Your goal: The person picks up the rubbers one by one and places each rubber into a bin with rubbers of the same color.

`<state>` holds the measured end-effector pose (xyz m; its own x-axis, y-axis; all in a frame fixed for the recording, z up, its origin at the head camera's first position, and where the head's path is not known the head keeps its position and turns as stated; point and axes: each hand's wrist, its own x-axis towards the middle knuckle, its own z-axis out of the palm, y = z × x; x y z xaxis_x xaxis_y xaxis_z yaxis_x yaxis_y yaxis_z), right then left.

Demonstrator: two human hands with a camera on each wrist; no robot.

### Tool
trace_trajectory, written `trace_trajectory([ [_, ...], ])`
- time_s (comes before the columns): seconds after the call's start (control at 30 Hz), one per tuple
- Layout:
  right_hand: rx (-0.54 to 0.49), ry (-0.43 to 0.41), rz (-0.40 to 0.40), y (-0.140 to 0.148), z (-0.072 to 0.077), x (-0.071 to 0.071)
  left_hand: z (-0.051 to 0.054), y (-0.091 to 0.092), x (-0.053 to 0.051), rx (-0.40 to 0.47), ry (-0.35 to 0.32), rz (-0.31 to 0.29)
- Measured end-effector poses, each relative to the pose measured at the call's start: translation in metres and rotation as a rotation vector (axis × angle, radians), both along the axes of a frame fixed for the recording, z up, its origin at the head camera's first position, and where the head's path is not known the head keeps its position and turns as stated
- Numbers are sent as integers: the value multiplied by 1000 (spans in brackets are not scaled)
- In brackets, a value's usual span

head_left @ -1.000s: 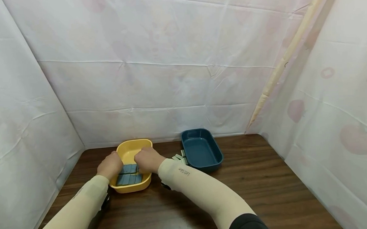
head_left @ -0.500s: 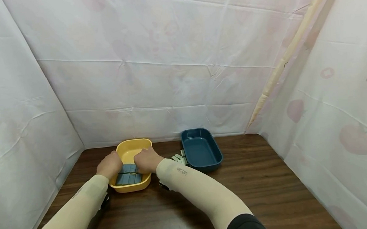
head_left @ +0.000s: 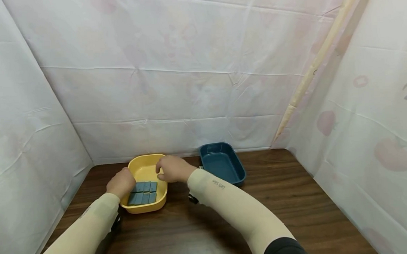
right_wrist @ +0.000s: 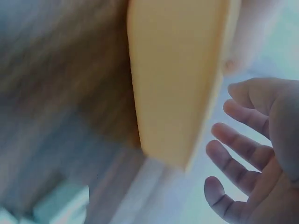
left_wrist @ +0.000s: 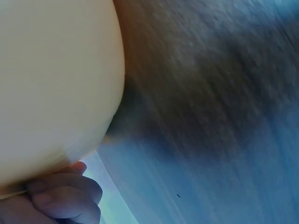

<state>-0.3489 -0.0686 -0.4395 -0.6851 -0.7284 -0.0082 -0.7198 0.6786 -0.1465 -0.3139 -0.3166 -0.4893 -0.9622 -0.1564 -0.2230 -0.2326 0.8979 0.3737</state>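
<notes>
My left hand (head_left: 121,183) grips the left rim of a yellow tray (head_left: 144,209); in the left wrist view its curled fingers (left_wrist: 67,198) meet the edge of the tray's wall (left_wrist: 56,70). Inside the tray, near its front, several small grey-blue tiles (head_left: 143,192) lie in two rows. At the tray's right rim hovers my right hand (head_left: 174,169), its fingers parted and holding nothing. The right wrist view shows these spread fingers (right_wrist: 236,165) beside the tray's outer wall (right_wrist: 173,84), apart from it.
A dark blue tray (head_left: 223,163) stands right of the yellow one. Pale green tiles (right_wrist: 63,203) lie on the wooden table (head_left: 286,199), mostly hidden by my right arm in the head view. White cloth (head_left: 175,87) hangs behind and at both sides.
My right hand has come up out of the yellow tray and moved right, its fingers loosening. The right-hand tiles now show fully. My left hand has stayed at the left rim.
</notes>
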Motion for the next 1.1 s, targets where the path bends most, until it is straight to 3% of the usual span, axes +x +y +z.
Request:
trace_trajectory([
  [0.23,-155,-61,-197,73,22,-19,2,2,1,-62,28,27],
  [0.53,-221,-92,-353,157,30,-38,15,2,7,-56,50,33],
  [0.77,-287,-128,-435,203,32,-49,27,4,5,-97,188,-15],
  [0.93,-271,-110,-498,231,32,-55,45,28,3,-100,240,-56],
  [1.1,-248,-81,-559,252,29,-56,59,67,2,-61,277,-156],
])
